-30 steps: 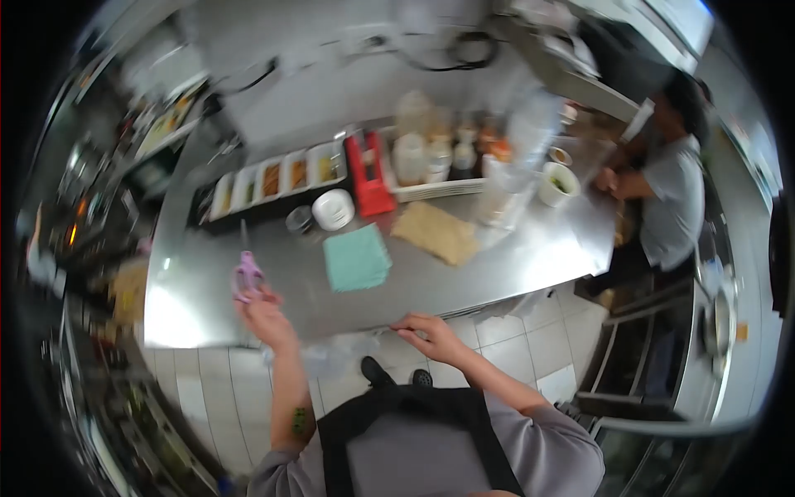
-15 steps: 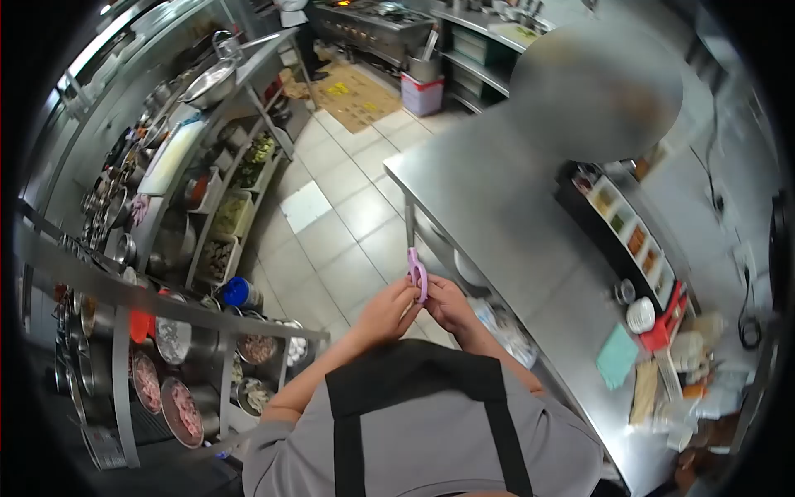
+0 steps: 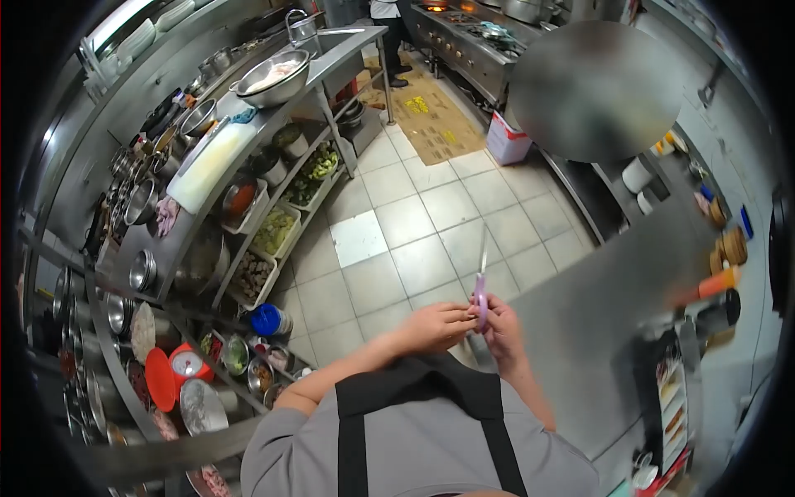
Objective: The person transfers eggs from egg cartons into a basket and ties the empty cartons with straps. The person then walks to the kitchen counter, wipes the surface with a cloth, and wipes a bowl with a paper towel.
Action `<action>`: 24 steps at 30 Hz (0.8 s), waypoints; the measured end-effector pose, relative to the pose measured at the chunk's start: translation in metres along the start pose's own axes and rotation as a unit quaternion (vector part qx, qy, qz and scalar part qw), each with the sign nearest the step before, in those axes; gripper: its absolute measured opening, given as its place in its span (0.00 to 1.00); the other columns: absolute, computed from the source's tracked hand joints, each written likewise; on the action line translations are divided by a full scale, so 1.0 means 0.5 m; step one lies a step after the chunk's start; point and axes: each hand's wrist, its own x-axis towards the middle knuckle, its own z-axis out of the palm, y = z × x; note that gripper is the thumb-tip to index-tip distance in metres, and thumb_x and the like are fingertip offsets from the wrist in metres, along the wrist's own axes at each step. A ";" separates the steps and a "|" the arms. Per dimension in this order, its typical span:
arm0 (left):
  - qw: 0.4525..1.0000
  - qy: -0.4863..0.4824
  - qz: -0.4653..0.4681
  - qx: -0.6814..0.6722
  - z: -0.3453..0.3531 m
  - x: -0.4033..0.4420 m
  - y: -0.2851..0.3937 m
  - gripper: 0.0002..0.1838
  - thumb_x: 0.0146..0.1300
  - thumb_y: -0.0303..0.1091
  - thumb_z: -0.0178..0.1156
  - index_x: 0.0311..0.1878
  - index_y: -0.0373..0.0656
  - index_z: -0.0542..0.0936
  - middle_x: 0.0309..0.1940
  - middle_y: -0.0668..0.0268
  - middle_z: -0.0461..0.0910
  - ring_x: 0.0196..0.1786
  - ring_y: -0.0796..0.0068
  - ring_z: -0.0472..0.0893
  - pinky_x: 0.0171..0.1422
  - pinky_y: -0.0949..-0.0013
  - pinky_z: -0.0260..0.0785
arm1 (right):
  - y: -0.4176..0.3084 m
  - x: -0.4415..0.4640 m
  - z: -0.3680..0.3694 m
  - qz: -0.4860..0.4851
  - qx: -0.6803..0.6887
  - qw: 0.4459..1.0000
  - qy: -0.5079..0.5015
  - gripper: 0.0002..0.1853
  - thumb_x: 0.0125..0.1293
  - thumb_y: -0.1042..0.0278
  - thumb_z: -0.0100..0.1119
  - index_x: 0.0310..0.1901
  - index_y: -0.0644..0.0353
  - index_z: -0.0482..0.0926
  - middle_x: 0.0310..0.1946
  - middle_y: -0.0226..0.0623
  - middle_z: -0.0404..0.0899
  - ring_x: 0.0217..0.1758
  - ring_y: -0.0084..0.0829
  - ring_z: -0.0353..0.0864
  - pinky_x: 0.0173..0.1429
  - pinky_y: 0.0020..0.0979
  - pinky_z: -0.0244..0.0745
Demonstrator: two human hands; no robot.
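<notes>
A pair of scissors with pink-purple handles (image 3: pixel 481 300) is held upright in front of my chest, its closed metal blades pointing up and away from me. My right hand (image 3: pixel 503 333) is closed around the handles from the right side. From the left, my left hand (image 3: pixel 437 326) meets it, fingers bent together and tips pressed on the handles. The finger loops are partly hidden by my fingers. Below the scissors are the tiled floor (image 3: pixel 406 228) and, to the right, the edge of a steel worktable (image 3: pixel 571 302).
On the left counter are a white cutting board (image 3: pixel 215 170) and a steel bowl (image 3: pixel 277 81). Vegetable bins (image 3: pixel 273 230) fill the shelf below, near a blue-lidded bucket (image 3: pixel 269 320). A stove (image 3: pixel 464 51) and another person (image 3: pixel 387 33) are at the back. A grey blur hides the upper right.
My view has swung to the right, showing more of the stove and floor. The scissors and both hands now appear further right in view, still together at my chest.
</notes>
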 end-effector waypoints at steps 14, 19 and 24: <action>0.906 -0.269 -0.326 -0.003 -0.144 0.072 -0.650 0.15 0.56 0.32 0.54 0.45 0.35 0.76 0.32 0.50 0.79 0.35 0.60 0.80 0.41 0.66 0.71 | -0.188 0.475 0.063 -0.137 -0.305 0.940 0.066 0.08 0.57 0.68 0.57 0.34 0.63 0.77 0.26 0.29 0.78 0.26 0.15 0.71 0.29 0.20 0.66; 0.878 -0.473 -0.070 -0.029 -0.035 0.219 -0.822 0.18 0.55 0.40 0.55 0.44 0.37 0.77 0.37 0.51 0.78 0.41 0.54 0.78 0.45 0.59 0.69 | -0.072 0.326 0.006 -0.175 -0.223 0.840 0.462 0.08 0.57 0.67 0.55 0.35 0.62 0.78 0.25 0.30 0.77 0.28 0.18 0.72 0.31 0.22 0.67; 0.882 -0.432 0.176 -0.069 0.050 0.416 -0.721 0.16 0.57 0.41 0.52 0.43 0.40 0.76 0.34 0.54 0.77 0.41 0.54 0.76 0.44 0.59 0.68 | -0.012 0.091 0.115 -0.163 -0.185 0.572 0.782 0.10 0.56 0.65 0.51 0.28 0.63 0.78 0.18 0.30 0.73 0.19 0.18 0.69 0.23 0.22 0.63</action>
